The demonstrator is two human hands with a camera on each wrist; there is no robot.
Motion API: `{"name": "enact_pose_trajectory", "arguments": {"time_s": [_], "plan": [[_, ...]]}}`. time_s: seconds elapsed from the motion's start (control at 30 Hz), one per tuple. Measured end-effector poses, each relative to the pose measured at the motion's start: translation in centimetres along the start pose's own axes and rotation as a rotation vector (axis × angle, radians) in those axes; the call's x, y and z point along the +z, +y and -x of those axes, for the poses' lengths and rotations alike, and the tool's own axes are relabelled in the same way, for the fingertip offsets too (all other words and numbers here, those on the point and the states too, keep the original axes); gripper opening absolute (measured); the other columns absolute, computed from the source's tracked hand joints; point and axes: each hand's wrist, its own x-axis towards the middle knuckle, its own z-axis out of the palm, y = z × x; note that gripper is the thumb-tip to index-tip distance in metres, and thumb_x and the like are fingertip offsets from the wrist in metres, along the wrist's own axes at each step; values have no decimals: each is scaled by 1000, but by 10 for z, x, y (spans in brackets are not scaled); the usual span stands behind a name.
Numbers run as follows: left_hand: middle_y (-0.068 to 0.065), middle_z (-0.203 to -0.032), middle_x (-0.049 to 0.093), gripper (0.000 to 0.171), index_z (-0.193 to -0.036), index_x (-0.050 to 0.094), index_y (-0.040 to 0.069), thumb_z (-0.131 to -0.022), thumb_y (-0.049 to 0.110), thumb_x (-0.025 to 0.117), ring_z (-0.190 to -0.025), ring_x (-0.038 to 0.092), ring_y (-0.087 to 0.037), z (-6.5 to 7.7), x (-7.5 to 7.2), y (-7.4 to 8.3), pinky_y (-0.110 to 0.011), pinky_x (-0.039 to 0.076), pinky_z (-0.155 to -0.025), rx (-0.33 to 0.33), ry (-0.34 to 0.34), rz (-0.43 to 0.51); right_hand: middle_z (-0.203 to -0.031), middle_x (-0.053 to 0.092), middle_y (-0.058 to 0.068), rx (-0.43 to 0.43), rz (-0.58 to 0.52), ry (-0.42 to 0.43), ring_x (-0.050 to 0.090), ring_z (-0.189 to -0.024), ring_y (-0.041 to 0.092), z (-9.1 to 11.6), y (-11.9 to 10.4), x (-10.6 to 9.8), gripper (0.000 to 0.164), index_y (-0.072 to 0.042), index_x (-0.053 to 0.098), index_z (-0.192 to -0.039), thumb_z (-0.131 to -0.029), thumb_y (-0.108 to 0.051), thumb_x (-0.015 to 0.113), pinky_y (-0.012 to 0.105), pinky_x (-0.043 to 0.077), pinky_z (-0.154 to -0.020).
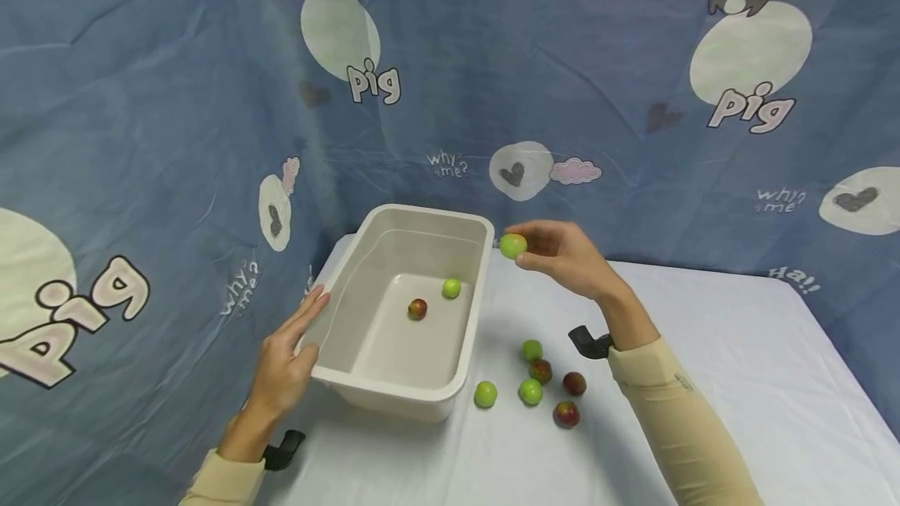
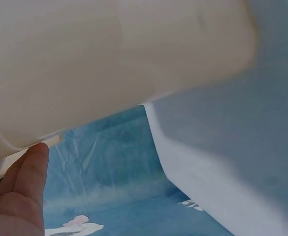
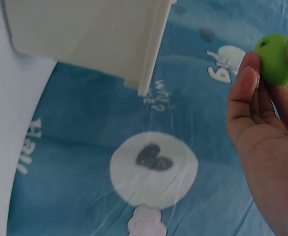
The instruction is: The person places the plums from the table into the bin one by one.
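Note:
A deep off-white plastic bin (image 1: 397, 392) stands at the left of the white table, with one green and one dark red fruit lying on its floor. My left hand (image 1: 281, 365) is at its left rim, fingers fairly straight; in the left wrist view the fingertips (image 2: 39, 150) touch the rim. Beyond the bin's right rim, my right hand (image 1: 566, 260) is raised and pinches a small round green fruit (image 1: 513, 246) between thumb and fingers. In the right wrist view, a dark dimple shows on that green fruit (image 3: 275, 59).
Several small green and dark red fruits, among them a red one (image 1: 566, 414) and a green one (image 1: 485, 394), lie on the white table (image 1: 703, 350) right of the bin. A blue cloth (image 1: 534, 100) with pig prints hangs behind and to the left.

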Motion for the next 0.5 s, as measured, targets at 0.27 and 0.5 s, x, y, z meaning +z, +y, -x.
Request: {"name": "enact_pose_trajectory", "arguments": {"time_s": [0.27,0.5], "plan": [[-15,-148,53,71,-139,61,-2,-71,-19,50,-137,47,-31,0,-1,-3,-13,31,-106,18,14,-10,-120,69,13,-17,-13,-53,68,-106,27,-21,-11,16,39,1,66,-130,-92,-2,73,38,56,-89],[-14,-147,54,72,-138,62,-1,-70,-20,50,-135,49,-34,0,0,-5,-13,32,-105,38,24,-6,-117,70,14,-37,8,-76,68,-103,27,-38,-18,30,40,3,66,-130,-91,0,73,37,56,-88]]}}
